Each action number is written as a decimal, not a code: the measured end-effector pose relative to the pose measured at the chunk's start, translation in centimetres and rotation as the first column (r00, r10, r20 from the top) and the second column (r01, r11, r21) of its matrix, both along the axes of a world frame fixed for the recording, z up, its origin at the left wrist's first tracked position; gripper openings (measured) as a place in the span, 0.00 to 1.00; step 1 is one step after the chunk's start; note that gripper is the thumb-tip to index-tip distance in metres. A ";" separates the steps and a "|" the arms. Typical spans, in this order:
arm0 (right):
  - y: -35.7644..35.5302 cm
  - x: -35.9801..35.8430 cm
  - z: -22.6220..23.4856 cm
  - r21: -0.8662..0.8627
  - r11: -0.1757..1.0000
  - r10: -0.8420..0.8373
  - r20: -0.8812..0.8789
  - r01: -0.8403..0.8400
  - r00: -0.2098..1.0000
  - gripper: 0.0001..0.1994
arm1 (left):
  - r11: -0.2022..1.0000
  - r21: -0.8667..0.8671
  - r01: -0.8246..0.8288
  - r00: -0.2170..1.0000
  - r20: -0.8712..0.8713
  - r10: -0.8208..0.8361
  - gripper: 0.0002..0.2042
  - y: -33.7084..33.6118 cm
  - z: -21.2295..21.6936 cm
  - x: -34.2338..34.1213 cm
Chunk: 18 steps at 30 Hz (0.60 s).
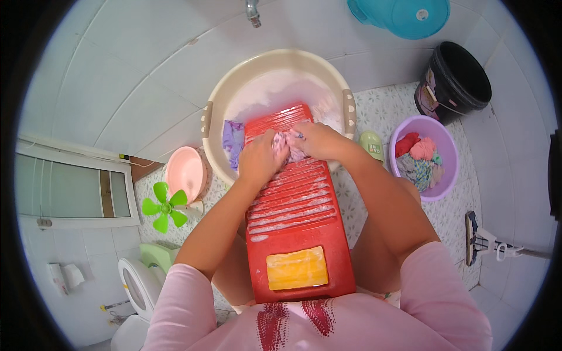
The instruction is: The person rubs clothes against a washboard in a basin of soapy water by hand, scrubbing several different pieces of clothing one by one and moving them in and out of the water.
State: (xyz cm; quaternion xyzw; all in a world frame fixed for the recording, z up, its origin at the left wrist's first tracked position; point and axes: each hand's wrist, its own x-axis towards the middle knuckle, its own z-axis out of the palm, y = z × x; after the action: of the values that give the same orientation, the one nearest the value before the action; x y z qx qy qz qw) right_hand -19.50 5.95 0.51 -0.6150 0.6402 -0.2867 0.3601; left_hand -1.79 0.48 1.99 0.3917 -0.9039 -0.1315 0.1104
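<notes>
A red washboard (295, 228) leans from my lap into a large cream basin (275, 58) of sudsy water. Foam lies along its ridges, and a yellow bar of soap (297, 268) rests in the recess at its near end. Across the ridges, my left hand (261, 155) and my right hand (319, 140) both grip a bunched, soapy pink patterned cloth (287, 143). The fingers of both hands are curled into it, close together. A purple cloth (233, 140) hangs in the basin at its left side, beside the washboard.
At right, a purple tub (452, 175) holds several colored clothes; behind it stands a black bucket (462, 82). A green slipper (371, 144) lies by the basin. On the left are a pink basin (186, 169), a green fan (165, 207) and a toilet (140, 286). A tap (253, 14) juts out above.
</notes>
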 end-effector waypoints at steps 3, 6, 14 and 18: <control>-0.3 0.1 0.5 -0.059 0.995 -0.073 0.028 0.075 0.997 0.16 | 0.979 0.172 -0.110 0.985 -0.110 0.130 0.17 -2.7 -0.9 0.2; -1.8 0.3 -1.0 -0.300 0.940 -0.185 -0.043 0.164 0.982 0.13 | 0.841 0.520 0.149 0.825 -0.534 0.184 0.19 -6.0 -1.7 1.4; -5.8 -1.9 -0.1 -0.012 0.670 -0.555 0.656 0.742 0.512 0.14 | 0.369 0.643 0.671 0.090 -0.565 0.820 0.30 -11.4 -0.4 6.1; -6.5 -1.8 -3.6 -0.402 0.734 -0.664 -0.259 0.547 0.702 0.17 | 0.314 0.906 0.285 0.323 -0.399 0.858 0.44 -9.4 -1.0 5.1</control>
State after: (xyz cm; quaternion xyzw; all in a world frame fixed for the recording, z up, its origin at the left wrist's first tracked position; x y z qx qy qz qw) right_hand -21.31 -0.52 -3.09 -0.4571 0.8152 -0.3554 0.0148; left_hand 3.36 -8.90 1.01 0.4406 -0.3309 -0.7483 0.3694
